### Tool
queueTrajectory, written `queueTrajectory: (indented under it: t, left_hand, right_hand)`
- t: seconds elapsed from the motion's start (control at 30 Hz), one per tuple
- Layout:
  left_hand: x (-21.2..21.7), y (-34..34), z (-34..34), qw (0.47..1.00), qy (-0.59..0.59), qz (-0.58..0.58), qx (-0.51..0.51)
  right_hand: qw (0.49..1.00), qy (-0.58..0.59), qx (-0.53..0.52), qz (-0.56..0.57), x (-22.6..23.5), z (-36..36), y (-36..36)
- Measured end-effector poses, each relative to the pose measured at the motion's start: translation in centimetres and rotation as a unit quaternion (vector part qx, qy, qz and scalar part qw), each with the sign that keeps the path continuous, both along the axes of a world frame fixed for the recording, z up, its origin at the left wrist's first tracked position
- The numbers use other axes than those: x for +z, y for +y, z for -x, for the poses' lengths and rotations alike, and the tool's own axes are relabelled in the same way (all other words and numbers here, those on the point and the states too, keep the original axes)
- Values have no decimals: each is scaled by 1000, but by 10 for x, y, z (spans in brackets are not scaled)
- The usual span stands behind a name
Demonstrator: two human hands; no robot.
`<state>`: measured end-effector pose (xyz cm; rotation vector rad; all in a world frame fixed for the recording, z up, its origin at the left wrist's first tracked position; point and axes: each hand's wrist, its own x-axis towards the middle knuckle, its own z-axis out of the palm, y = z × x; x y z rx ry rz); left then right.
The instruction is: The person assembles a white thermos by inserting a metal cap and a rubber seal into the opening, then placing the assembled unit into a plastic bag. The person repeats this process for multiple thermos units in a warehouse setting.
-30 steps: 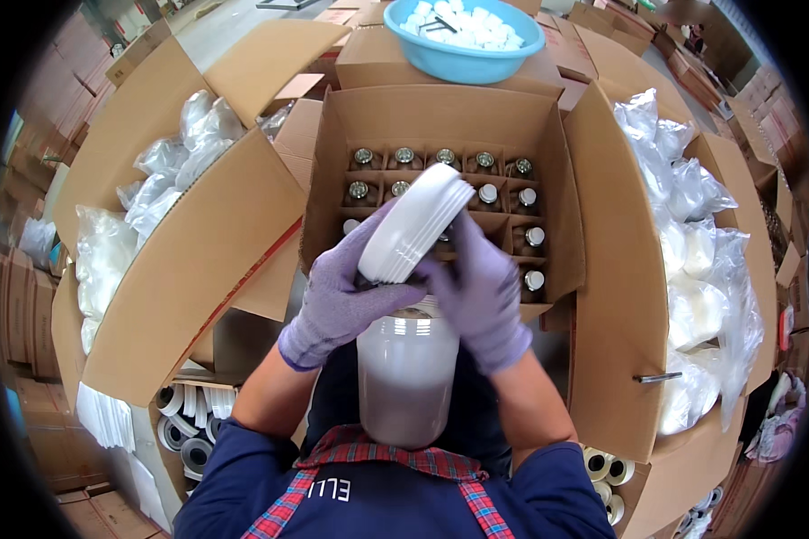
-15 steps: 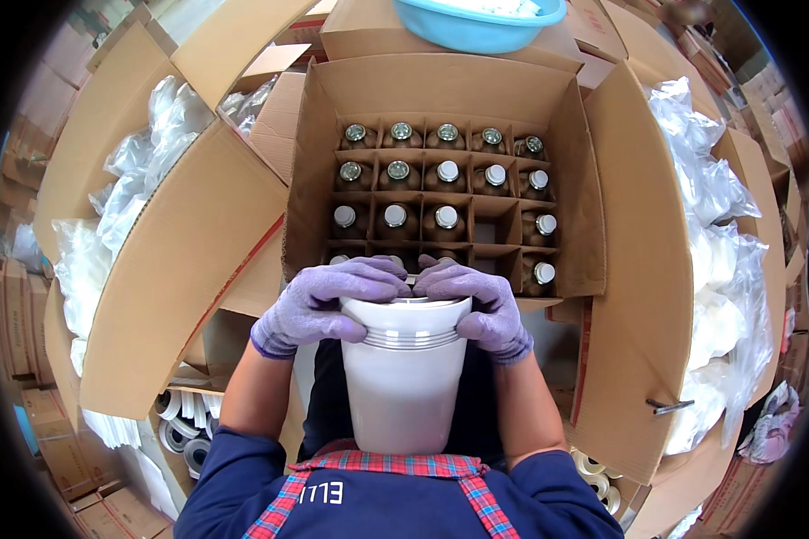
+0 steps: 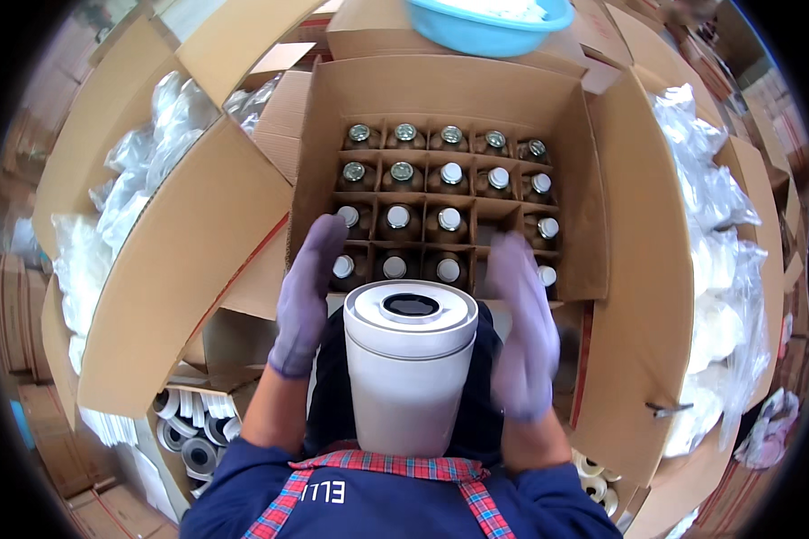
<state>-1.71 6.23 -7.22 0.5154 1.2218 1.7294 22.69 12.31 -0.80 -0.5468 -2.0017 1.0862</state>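
A white tapered bucket (image 3: 408, 386) stands upright against my lap, with a light lid (image 3: 364, 307) on top. In the lid's middle sits a glossy black oval (image 3: 411, 305). To the bucket's left, my left hand (image 3: 306, 292) in a lilac work glove is raised with its fingers stretched out, apart from the bucket. My right hand (image 3: 523, 332), gloved the same way and smeared by motion, is held stretched out to the right of it. Neither hand holds anything. Beyond the bucket, a divided carton (image 3: 440, 85) contains several dark bottles (image 3: 448, 224) with white or silvery caps.
Open cartons with clear plastic bags flank me: a left bag (image 3: 139, 171) and a right bag (image 3: 715, 269). A light-blue basin (image 3: 485, 36) stands behind the bottle carton. Lower left, a box has several ring-shaped parts (image 3: 198, 455). A dark tool (image 3: 670, 410) rests on the right flap.
Both hands have let go of the bucket's rim and moved apart to either side. The lid and its black centre, hidden before by a tilt and my hands, now show.
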Motion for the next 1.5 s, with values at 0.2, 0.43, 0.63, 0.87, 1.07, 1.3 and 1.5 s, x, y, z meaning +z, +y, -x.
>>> queueTrajectory:
  t: [0.2, 0.43, 0.63, 0.87, 1.07, 1.3, 1.5]
  left_hand:
    - [-41, -9, 24, 786, 591, 49, -174]
    - [11, -19, -4, 901, 374, -49, -215]
    - [2, -8, 5, 868, 459, -40, -187]
    - [27, -11, -7, 948, 289, -48, -124]
    - [16, -4, -11, 963, 193, 21, -185]
    - [13, 6, 8, 934, 285, -38, -214]
    - [36, 0, 6, 905, 58, -77, -414]
  right_hand:
    - [998, -19, -27, 52, -18, -2, -26]
    - [998, 20, -21, -63, -4, 6, -40]
    - [986, 8, -143, -81, -20, 12, -28]
    - [989, -33, -141, -23, -20, 12, -12]
    - [977, -67, -108, -173, 6, 16, -13]
    - [990, -48, 5, -132, 27, 31, -12]
    - [980, -168, 103, -41, 31, 13, -14]
